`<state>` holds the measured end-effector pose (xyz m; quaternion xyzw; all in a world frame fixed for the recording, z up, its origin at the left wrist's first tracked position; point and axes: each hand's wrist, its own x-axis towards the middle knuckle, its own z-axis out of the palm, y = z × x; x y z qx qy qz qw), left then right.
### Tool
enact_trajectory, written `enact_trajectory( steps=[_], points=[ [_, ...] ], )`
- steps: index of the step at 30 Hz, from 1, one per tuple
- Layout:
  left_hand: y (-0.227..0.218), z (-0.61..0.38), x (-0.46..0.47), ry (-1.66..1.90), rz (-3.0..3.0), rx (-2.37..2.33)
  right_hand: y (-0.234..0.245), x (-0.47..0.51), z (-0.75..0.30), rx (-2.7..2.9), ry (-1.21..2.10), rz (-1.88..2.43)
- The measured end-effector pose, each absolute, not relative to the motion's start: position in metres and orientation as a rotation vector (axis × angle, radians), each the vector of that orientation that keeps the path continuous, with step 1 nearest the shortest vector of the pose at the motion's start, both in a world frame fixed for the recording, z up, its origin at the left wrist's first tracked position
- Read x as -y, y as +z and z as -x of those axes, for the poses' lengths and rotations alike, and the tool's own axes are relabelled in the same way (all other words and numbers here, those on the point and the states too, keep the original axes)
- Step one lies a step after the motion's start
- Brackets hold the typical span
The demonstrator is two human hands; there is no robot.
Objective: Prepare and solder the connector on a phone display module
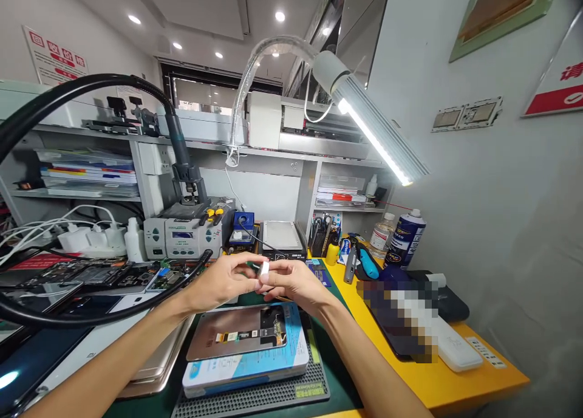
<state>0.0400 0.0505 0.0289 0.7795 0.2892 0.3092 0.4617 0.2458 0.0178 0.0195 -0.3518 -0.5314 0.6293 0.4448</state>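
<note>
Both hands meet over the middle of the bench, fingers pinched round one small white piece (264, 270) whose kind I cannot make out. My left hand (223, 279) grips it from the left; my right hand (294, 279) has hold of its right side. Below them a phone screen assembly (214, 336), its coppery back and flex cable facing up, lies on a blue and white box (246, 370). That box rests on a grey perforated mat (273, 400).
A hot-air rework station (180, 237) stands back left, its thick black hose (91, 321) curving across the left side. A lit lamp (373, 120) hangs above right. Phones, a power bank (455, 348), a spray can (405, 239) and a bottle (381, 236) occupy the yellow right side.
</note>
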Motion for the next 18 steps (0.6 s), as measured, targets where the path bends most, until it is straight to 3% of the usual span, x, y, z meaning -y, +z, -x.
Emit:
enact_trajectory(
  steps=[18],
  points=[
    [0.0346,-0.0320,-0.0499,0.801,-1.979,-0.710,0.0171,-0.0161,-0.2408,1.257,1.543,0.869]
  ],
)
